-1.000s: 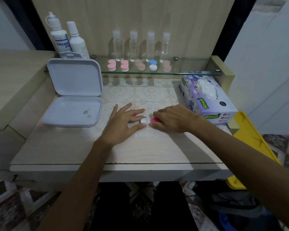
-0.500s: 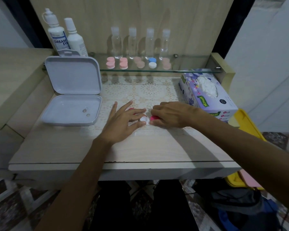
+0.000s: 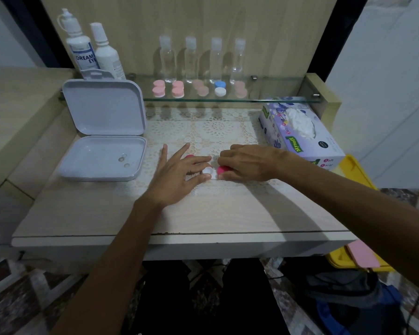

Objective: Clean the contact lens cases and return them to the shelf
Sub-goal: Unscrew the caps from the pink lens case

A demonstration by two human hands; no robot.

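Wooden desk [image 3: 87, 213] carried everything, its glass shelf [image 3: 264, 100] well beyond the hands and bearing five lens cases. Left of the grip lay an open grey box [image 3: 102, 151]; right of it, a tissue box [image 3: 300, 139]. Compared with a second earlier, little had moved, so the cap seemed only partly worked and cleaning barely begun. Left hand [image 3: 177, 175] rested flat, fingers steadying the white contact lens case [image 3: 208, 172] on the lace mat, while right hand [image 3: 246, 163] pinched its pink cap [image 3: 224, 169].
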